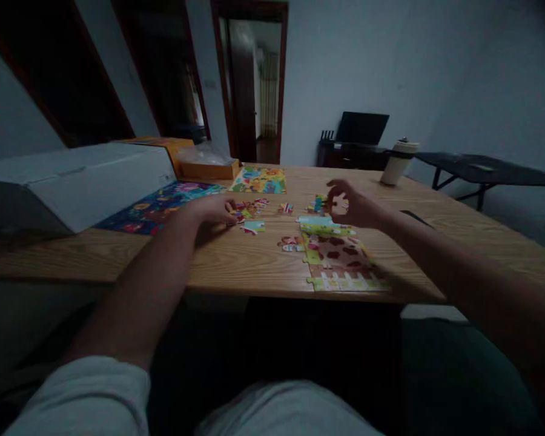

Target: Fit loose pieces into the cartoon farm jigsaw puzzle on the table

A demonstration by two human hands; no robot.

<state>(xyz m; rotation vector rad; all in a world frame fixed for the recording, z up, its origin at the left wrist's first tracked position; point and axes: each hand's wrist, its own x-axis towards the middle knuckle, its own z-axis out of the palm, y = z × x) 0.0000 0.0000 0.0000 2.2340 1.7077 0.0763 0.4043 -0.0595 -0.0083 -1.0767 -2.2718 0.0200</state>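
My left hand (214, 209) reaches to the left end of a loose heap of jigsaw puzzle pieces (254, 207). Its fingers are bent together onto the pieces, and what they pinch is hard to make out. My right hand (352, 204) is raised over the table with curled fingers around a pale puzzle piece (340, 204). Below it lies a partly joined jigsaw puzzle (338, 257) with brown-patched and white fence shapes. Near its left edge rests a brown and blue piece (291, 244). A light-blue piece (254, 227) and a red-striped piece (286, 208) lie separately.
On the left, a long white box (95, 181) stands by a dark-blue picture sheet (149, 209). Farther back are an orange tray (209, 169) holding clear plastic and a yellow picture sheet (260, 180). A white cup (398, 162) stands at the back right of the wooden table (236, 260).
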